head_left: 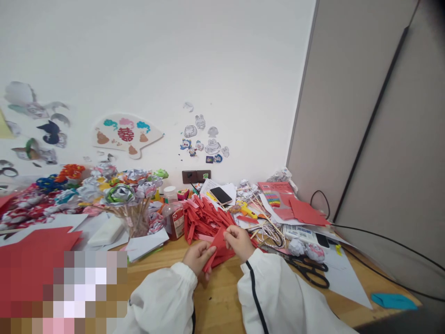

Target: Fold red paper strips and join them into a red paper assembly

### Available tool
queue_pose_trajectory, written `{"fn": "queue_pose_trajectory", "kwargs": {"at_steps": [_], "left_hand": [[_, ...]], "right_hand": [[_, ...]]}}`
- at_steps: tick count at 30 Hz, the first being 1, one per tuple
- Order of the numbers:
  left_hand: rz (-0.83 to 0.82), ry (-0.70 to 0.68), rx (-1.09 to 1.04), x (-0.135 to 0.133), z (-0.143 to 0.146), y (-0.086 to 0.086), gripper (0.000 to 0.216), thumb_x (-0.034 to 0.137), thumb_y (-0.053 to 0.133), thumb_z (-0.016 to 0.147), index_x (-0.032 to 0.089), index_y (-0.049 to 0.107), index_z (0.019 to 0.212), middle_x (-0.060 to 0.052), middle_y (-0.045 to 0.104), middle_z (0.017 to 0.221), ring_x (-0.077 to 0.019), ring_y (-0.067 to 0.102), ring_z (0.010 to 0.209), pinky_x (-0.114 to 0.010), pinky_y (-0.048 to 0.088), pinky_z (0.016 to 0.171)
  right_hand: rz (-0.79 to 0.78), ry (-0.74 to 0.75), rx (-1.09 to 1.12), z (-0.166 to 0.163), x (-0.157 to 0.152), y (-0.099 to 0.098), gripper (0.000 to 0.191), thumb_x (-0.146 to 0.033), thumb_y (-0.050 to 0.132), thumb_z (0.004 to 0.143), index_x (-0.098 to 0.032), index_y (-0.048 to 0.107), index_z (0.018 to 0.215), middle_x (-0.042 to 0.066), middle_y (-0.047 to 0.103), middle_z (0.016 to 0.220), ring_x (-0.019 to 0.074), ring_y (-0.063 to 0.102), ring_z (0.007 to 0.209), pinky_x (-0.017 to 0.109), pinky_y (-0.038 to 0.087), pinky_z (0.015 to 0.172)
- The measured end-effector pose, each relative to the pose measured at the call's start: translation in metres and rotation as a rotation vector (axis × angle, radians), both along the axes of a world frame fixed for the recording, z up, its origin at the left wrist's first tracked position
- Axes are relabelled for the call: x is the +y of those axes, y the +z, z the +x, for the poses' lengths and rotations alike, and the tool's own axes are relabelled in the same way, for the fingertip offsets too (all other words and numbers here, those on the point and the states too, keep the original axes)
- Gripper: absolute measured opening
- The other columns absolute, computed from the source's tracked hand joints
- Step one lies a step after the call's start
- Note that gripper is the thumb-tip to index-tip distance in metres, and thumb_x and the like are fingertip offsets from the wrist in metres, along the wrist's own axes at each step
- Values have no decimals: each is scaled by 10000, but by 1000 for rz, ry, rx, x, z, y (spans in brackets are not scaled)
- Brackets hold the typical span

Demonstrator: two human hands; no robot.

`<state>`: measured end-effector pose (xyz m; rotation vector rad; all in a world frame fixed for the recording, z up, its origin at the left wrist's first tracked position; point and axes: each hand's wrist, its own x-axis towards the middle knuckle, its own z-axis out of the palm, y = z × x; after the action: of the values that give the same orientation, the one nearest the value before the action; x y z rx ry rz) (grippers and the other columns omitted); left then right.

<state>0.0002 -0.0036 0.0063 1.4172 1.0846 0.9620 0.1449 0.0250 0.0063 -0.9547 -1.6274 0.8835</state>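
Both of my hands hold a small piece of red paper (pixel 218 242) over the front of the wooden table. My left hand (pixel 199 256) pinches its lower left edge between thumb and fingers. At its upper right corner, my right hand (pixel 239 241) grips it with thumb and forefinger. Just behind lies a heap of red paper strips (pixel 205 215), partly hidden by my hands. More red paper shows below the held piece, and I cannot tell whether it is held or lies on the table.
Black scissors (pixel 309 269) lie right of my right sleeve. A bottle (pixel 173 215) and a cup of sticks with paper flowers (pixel 134 218) stand to the left. A phone (pixel 221 195), a yellow glue gun (pixel 247 210) and a blue paper piece (pixel 394 300) are also on the table (pixel 222 306).
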Motion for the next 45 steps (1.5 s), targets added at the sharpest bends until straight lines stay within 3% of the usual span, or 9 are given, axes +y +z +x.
{"fn": "queue_pose_trajectory", "kwargs": {"at_steps": [6, 9, 14, 16, 20, 27, 31, 35, 45], "left_hand": [[-2, 2, 7, 0, -2, 1, 335, 507, 482, 579, 188, 379, 562, 92, 418, 207, -90, 362, 160, -161, 243, 204], [-38, -6, -19, 0, -1, 1, 358, 530, 470, 574, 180, 398, 605, 74, 457, 242, -102, 413, 192, -167, 276, 229], [-283, -105, -255, 1, 1, -1, 422, 528, 403, 633, 136, 442, 787, -18, 587, 446, -151, 548, 351, -201, 352, 317], [-317, -127, -327, 1, 2, -3, 427, 493, 414, 650, 115, 455, 845, -7, 565, 422, -139, 524, 318, -203, 346, 308], [-238, -131, -402, 2, 3, -8, 410, 465, 460, 634, 111, 484, 838, 63, 458, 325, -80, 392, 213, -201, 334, 268], [-145, -82, -322, 6, 2, -13, 402, 492, 491, 586, 122, 480, 742, 85, 424, 288, -43, 287, 171, -175, 286, 203], [-113, -79, -224, 7, 0, -11, 397, 522, 447, 598, 137, 444, 692, 42, 503, 312, -68, 365, 184, -171, 300, 208], [-86, -105, -143, 3, 0, -7, 367, 524, 403, 628, 158, 405, 659, 27, 539, 338, -85, 424, 201, -163, 306, 223], [-226, -143, -93, 7, -2, -8, 448, 553, 425, 585, 155, 389, 790, 8, 571, 368, -136, 496, 253, -179, 306, 252]], "right_hand": [[28, -46, 35, 5, 4, 0, 225, -283, 391, 721, -164, 390, 529, -60, 420, 415, 62, 390, 387, 173, 306, 408], [17, -42, 67, 6, 6, 0, 223, -283, 398, 715, -167, 388, 525, -62, 419, 410, 65, 388, 386, 175, 308, 411], [-39, 50, 126, 4, 7, -2, 208, -285, 402, 714, -167, 389, 543, -65, 420, 416, 63, 386, 387, 175, 311, 412], [-48, 75, 121, 3, 8, -4, 201, -291, 403, 715, -165, 398, 558, -64, 424, 424, 61, 388, 390, 174, 312, 415], [-53, 79, 100, 3, 7, -5, 204, -307, 402, 719, -163, 403, 575, -63, 429, 432, 62, 397, 400, 175, 321, 426], [-35, 74, 70, 4, 9, -8, 219, -327, 404, 725, -158, 417, 586, -58, 433, 443, 61, 402, 409, 174, 325, 430], [-64, 96, 80, 2, 8, -8, 249, -369, 404, 724, -155, 424, 599, -53, 444, 450, 60, 414, 413, 174, 333, 430], [-141, 214, 86, -3, 4, -7, 253, -407, 453, 688, -154, 442, 683, -54, 462, 468, 55, 406, 382, 169, 322, 386], [-129, 140, 131, 3, 13, -10, 211, -354, 496, 669, -153, 442, 634, -55, 458, 422, 58, 405, 367, 171, 320, 385]]}}
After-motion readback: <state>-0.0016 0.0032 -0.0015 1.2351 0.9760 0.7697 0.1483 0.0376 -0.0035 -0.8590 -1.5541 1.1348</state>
